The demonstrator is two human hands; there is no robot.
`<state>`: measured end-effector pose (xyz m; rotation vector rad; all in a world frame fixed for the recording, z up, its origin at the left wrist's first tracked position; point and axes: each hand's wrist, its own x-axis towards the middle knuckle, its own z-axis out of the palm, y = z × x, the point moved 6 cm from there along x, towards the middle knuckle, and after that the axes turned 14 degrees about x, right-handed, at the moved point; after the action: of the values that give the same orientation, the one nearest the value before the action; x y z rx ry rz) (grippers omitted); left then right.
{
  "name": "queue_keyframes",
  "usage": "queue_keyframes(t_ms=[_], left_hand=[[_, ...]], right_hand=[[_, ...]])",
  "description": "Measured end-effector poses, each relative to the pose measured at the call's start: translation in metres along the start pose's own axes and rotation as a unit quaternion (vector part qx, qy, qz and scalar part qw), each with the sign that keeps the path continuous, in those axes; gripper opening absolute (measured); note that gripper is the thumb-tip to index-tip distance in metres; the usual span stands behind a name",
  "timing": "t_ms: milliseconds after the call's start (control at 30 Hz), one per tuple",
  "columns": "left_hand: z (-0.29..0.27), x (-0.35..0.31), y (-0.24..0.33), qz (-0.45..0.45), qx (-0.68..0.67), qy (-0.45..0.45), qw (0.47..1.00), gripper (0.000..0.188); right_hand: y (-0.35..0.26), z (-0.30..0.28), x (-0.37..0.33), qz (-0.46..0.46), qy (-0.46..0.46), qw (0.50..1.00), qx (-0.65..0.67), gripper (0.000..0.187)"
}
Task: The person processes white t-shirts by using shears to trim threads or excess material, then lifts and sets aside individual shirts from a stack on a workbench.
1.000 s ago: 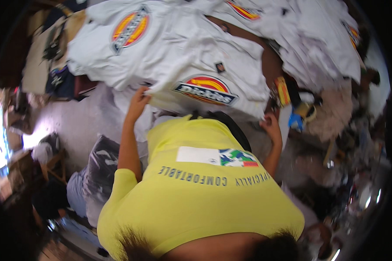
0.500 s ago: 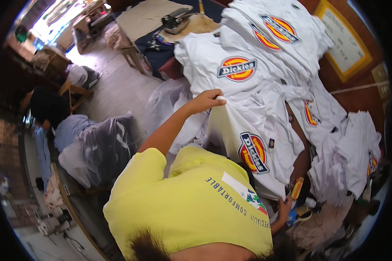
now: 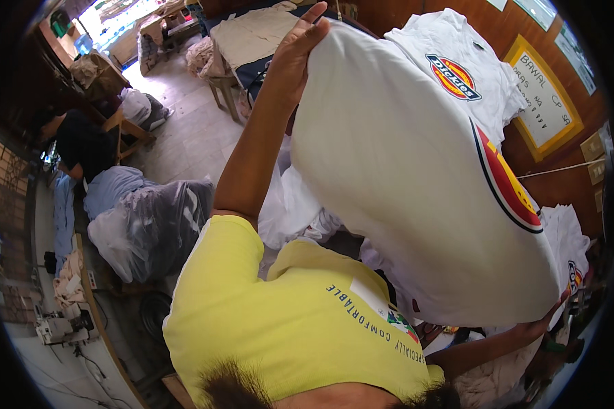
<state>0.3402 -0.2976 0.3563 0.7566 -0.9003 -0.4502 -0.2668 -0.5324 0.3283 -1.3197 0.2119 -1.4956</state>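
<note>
A white T-shirt (image 3: 396, 177) hangs stretched out between my two hands, its near side in shade. On its right part shows a red, yellow and black printed emblem (image 3: 505, 180), seen at a slant. Up at the top, my left hand (image 3: 299, 54) grips one end of the cloth between thumb and fingers. At the lower right, my right hand (image 3: 559, 305) holds the opposite end, its fingers partly hidden behind the fabric. Beyond the raised shirt lies another white T-shirt (image 3: 450, 37) with a similar print. More white shirts (image 3: 569, 228) are heaped at the right.
Brown cloth (image 3: 259, 31) covers a table at the back, with a wooden stool (image 3: 223, 92) beside it. A plastic-wrapped bundle (image 3: 157, 225) stands at my left, near a seated person in black (image 3: 85, 143). A sewing machine (image 3: 65, 324) is at the lower left. A yellow-framed sign (image 3: 542, 99) hangs on the wall.
Both hands have lifted the T-shirt off the pile and spread it wide. My left hand rose toward the top; my right hand moved out to the right.
</note>
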Motion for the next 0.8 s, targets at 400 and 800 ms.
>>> queue_keyframes(t_ms=[400, 800], left_hand=[[0.015, -0.033, 0.005, -0.071, 0.307, -0.177, 0.932, 0.077], [-0.004, -0.02, 0.014, 0.038, 0.242, -0.029, 0.969, 0.051]], right_hand=[[0.051, 0.047, -0.007, 0.192, -0.008, 0.98, 0.053, 0.061], [0.043, 0.053, 0.006, 0.084, -0.028, 0.994, 0.066, 0.05]])
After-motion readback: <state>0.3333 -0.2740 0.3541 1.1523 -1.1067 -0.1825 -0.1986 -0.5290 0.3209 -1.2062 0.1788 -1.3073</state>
